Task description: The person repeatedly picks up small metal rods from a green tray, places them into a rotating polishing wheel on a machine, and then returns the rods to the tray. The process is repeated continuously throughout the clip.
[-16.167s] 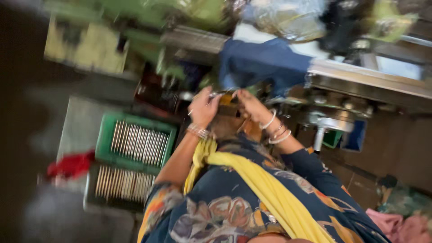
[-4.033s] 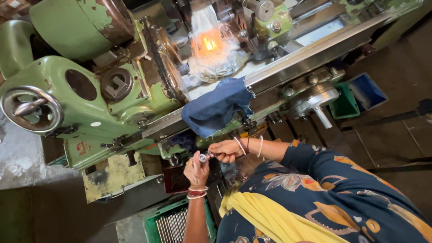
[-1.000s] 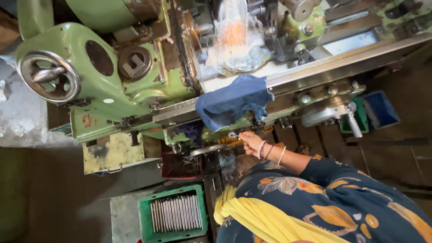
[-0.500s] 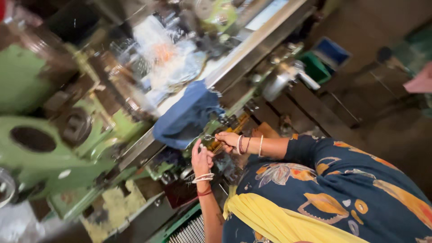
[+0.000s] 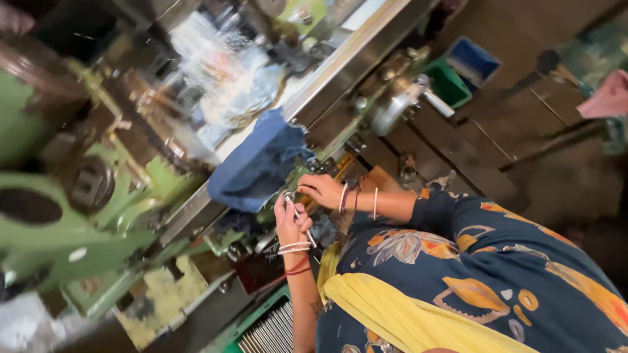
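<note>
A: Head view: the left hand (image 5: 291, 221) pinches a thin metal rod (image 5: 302, 225) between its fingers, held beside the green lathe (image 5: 59, 216) for easy reach.

B: And the right hand (image 5: 322, 189)?

A: Curled by the brass fitting (image 5: 330, 175); its grip I cannot tell (blue cloth (image 5: 258, 163) drapes above).

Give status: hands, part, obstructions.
Left hand gripping thin metal rod. Right hand touching the lathe. Blue cloth draped just above both hands.
</note>
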A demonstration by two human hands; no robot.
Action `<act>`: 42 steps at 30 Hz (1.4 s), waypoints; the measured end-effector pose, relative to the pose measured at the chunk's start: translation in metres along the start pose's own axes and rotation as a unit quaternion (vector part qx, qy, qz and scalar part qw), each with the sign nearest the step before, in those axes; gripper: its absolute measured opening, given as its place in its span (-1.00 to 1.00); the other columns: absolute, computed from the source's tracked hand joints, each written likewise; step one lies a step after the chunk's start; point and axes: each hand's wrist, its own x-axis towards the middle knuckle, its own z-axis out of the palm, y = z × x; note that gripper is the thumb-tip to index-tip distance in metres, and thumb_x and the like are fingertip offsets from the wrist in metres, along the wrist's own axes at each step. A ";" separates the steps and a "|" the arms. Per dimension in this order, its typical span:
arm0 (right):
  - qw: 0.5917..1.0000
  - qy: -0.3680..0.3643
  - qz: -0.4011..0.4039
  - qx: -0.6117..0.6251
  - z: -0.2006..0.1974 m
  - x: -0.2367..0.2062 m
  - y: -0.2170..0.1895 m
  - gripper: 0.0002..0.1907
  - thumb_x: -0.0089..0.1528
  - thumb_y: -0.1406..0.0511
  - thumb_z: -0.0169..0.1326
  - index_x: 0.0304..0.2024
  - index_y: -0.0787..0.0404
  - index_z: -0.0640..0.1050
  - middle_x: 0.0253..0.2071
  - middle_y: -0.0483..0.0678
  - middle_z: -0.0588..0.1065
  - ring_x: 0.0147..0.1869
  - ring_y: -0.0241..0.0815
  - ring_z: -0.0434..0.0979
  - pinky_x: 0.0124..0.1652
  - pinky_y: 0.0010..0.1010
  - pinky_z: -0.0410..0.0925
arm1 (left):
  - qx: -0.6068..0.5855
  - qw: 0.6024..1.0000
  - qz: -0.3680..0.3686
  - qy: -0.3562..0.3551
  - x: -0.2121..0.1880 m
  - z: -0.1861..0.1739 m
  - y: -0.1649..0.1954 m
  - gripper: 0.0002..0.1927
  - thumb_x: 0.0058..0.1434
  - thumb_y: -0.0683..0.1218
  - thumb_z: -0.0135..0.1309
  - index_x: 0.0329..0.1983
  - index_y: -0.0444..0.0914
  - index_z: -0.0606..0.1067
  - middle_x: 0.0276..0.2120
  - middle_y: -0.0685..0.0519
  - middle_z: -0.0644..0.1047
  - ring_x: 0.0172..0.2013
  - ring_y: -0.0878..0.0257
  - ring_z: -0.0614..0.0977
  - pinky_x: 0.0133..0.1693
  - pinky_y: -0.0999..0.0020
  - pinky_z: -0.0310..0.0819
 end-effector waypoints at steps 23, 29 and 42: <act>0.626 -0.475 0.563 0.255 0.057 0.025 -0.005 -0.52 0.32 -0.13 -0.17 -0.56 -0.04 0.24 -0.65 -0.29 0.10 -0.67 -0.37 -0.06 -0.68 -0.46 -0.10 | 0.692 0.534 0.395 0.282 -0.021 -0.021 0.027 -0.74 -0.03 0.10 0.18 -0.60 -0.13 0.44 -0.59 0.00 0.51 -0.48 -0.01 0.60 -0.38 0.08 0.48; 0.549 -0.444 0.602 0.374 0.039 0.046 0.023 -0.32 0.29 -0.33 -0.24 -0.59 0.00 0.21 -0.67 -0.29 0.07 -0.67 -0.37 -0.01 -0.67 -0.52 -0.08 | 0.698 0.540 0.405 0.240 -0.020 -0.005 0.027 -0.70 0.10 0.14 0.15 -0.46 -0.17 0.46 -0.53 -0.01 0.52 -0.39 0.00 0.62 -0.33 0.08 0.49; 0.821 -0.476 0.249 0.192 -0.126 0.094 0.010 -0.86 0.36 0.27 0.08 -0.21 0.23 0.57 -0.42 -0.23 0.34 -0.46 -0.41 0.23 -0.49 -0.56 0.13 | 0.604 0.623 0.328 0.373 -0.040 0.006 0.041 -0.56 0.15 0.27 0.22 -0.59 -0.14 0.51 -0.54 0.00 0.53 -0.48 -0.03 0.60 -0.45 0.05 0.44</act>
